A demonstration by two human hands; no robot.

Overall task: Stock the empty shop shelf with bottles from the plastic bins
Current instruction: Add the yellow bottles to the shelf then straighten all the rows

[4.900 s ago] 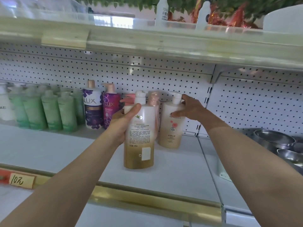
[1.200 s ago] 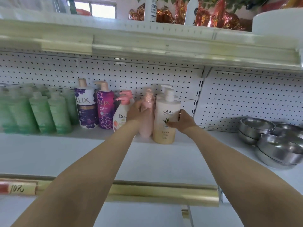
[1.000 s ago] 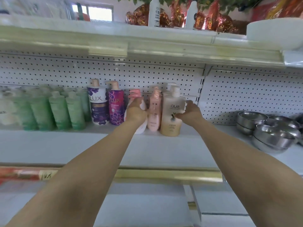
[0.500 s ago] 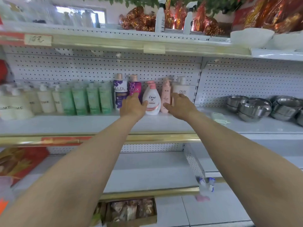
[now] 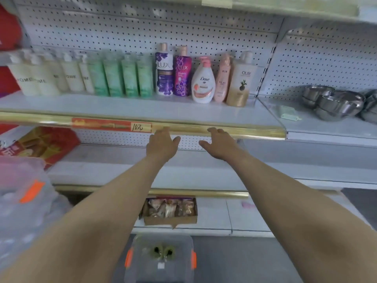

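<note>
bottles fill the back of the shop shelf point(image 5: 142, 108) in one row, left to right: cream pump bottles point(image 5: 30, 78) lettered "ome", four green bottles point(image 5: 122, 78), a white-and-purple lux bottle point(image 5: 163, 71), a magenta lux bottle point(image 5: 182, 73), a white dove bottle point(image 5: 203, 83), a slim pink bottle point(image 5: 223, 79) and a cream-and-gold olay bottle point(image 5: 241, 82) at the right end, all upright against the pegboard. the shelf's gold front rail carries a red price strip point(image 5: 111, 125) with a handwritten tag. just below that rail both hands hang in the air, palms down — the left hand point(image 5: 162, 145) with fingers spread and nothing in it, the right hand point(image 5: 219, 144) likewise slack and empty, neither touching shelf or bottle. further right, on the next bay, steel bowls point(image 5: 334, 103) sit stacked. low in view, a cardboard box of wrapped snacks point(image 5: 170, 211) rests on the bottom shelf, and a grey plastic bin point(image 5: 161, 260) with orange latches stands on the floor between the forearms.
</note>
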